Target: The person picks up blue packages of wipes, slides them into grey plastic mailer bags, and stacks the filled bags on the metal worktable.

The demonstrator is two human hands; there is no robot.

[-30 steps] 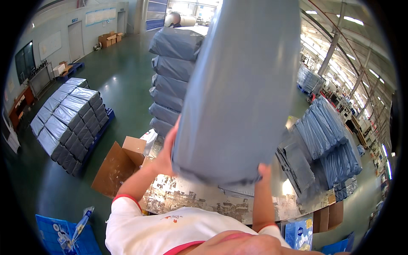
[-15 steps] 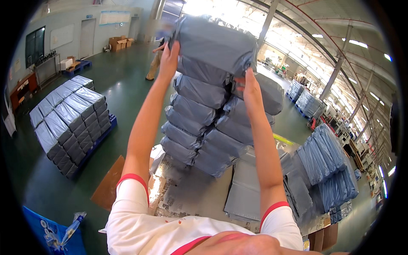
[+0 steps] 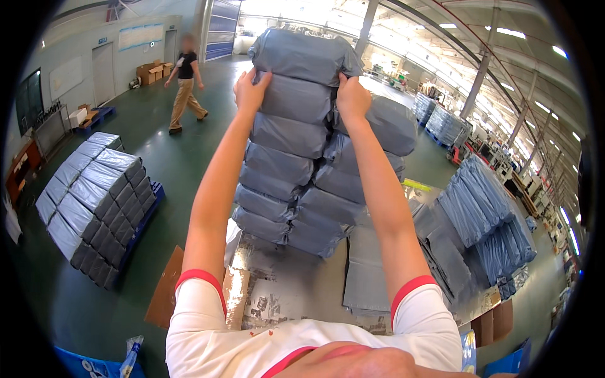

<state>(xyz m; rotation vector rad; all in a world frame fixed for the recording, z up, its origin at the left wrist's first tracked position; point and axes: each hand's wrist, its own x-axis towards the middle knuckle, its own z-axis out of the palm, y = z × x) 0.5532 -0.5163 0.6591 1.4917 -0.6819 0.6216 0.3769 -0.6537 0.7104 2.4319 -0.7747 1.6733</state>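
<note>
Gray plastic bundle point(image 3: 302, 57), creased, pillow-shaped, touched by 2 hands point(image 3: 252, 93) point(image 3: 353, 97).

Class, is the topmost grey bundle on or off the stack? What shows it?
On: the grey bundle sits atop the left column, no gap visible beneath; left hand and right hand touch its lower corners.

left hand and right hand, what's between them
Between the left hand and right hand, the head view shows the lower front of the top grey package and, beneath it, another grey package.
</note>
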